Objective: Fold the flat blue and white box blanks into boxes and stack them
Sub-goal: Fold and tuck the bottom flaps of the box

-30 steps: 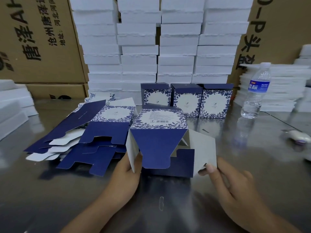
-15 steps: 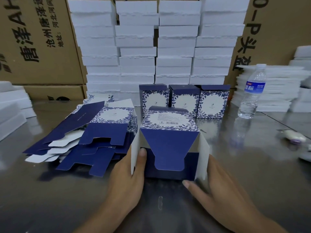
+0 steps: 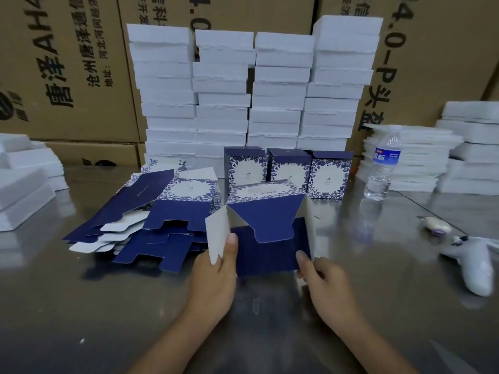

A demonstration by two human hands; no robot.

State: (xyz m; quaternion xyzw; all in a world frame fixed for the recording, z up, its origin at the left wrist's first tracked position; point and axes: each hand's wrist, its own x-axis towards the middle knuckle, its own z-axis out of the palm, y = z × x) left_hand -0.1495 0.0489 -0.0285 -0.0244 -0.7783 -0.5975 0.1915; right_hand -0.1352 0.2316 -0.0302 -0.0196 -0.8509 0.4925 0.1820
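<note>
Two forearms converge; left hand pinches box flap, right hand grips opposite flap.

Dim, even indoor light; soft glare on the steel table; wide-angle bending at edges; slight overall blur.

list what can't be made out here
All head view.
- Box: its inside, hidden by its own flaps; the top label print is blurred.
- Right grip: fingertips, behind the box's right flap.
- Blanks: their count, since they overlap.
- Bottle: label text too small.
- White object at right: blurred, unidentifiable.
</note>
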